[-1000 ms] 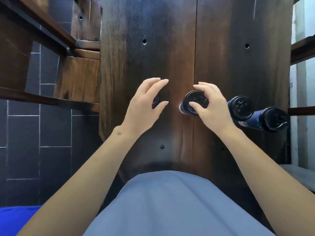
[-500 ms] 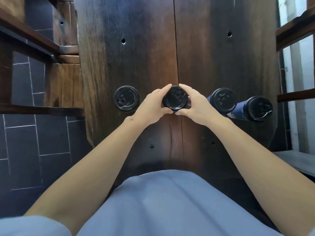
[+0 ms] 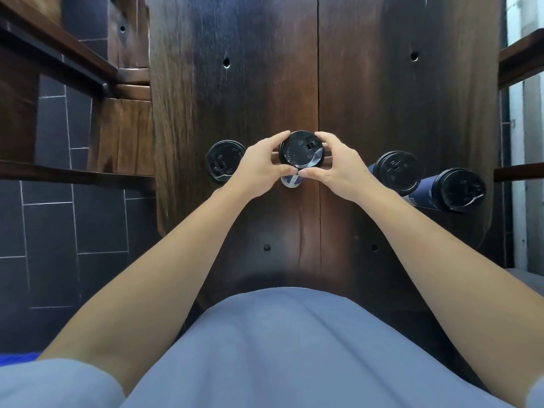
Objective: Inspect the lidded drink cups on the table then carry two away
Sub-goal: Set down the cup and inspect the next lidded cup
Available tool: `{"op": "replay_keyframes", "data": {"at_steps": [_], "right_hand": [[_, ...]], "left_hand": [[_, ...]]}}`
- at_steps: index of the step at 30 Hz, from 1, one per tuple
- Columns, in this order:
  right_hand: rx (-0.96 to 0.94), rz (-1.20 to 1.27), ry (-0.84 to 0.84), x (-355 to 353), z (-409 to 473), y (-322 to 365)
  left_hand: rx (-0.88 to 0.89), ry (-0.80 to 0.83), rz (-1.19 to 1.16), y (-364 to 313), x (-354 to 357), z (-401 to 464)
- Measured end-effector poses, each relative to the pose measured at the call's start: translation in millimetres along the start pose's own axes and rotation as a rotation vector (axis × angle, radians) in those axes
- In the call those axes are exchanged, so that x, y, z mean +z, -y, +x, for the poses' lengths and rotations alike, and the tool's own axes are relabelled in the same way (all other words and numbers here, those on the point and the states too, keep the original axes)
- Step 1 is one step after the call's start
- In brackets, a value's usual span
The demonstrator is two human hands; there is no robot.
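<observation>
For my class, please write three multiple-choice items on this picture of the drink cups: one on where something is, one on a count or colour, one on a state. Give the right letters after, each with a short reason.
1. Where is the cup that both hands hold?
A. Second from the left in the row
B. At the far right end
C. On the floor

2. How many lidded cups are in view?
A. Two
B. Four
C. Six

3. What is the state of the held cup's lid?
A. Taken off and lying on the table
B. On the cup
C. Broken in two

Answers:
1 A: the held cup sits between the left hand and right hand, with one cup to its left and two, the third cup and the end cup, to its right.
2 B: four black lids show on the wooden table.
3 B: the black lid covers the cup's top, fingers around its rim.
</observation>
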State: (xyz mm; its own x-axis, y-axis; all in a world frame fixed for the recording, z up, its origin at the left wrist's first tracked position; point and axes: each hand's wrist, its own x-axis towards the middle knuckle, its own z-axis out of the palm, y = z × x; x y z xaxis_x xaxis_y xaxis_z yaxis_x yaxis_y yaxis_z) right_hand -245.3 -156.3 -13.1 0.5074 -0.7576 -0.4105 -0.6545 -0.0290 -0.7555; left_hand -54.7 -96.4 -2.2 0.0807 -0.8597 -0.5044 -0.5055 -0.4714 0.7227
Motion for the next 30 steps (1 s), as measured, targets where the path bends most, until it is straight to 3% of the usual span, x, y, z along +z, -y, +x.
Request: {"op": "replay_keyframes", "data": {"at_steps": [10, 17, 30], "right_hand": [[-0.013, 0.015, 0.068, 3.0, -7.5, 0.2], [0.288, 0.04, -0.239, 24.0, 30.1, 24.4], [0.369, -0.238, -0.399, 54.1, 44.8, 31.3]], "left_hand": [[0.08, 0.072, 0.08, 15.2, 6.9, -4.5], [0.068, 0.037, -0.053, 26.3, 22.0, -14.7], [0.009, -0.087, -0.297, 37.4, 38.0, -22.8]]}}
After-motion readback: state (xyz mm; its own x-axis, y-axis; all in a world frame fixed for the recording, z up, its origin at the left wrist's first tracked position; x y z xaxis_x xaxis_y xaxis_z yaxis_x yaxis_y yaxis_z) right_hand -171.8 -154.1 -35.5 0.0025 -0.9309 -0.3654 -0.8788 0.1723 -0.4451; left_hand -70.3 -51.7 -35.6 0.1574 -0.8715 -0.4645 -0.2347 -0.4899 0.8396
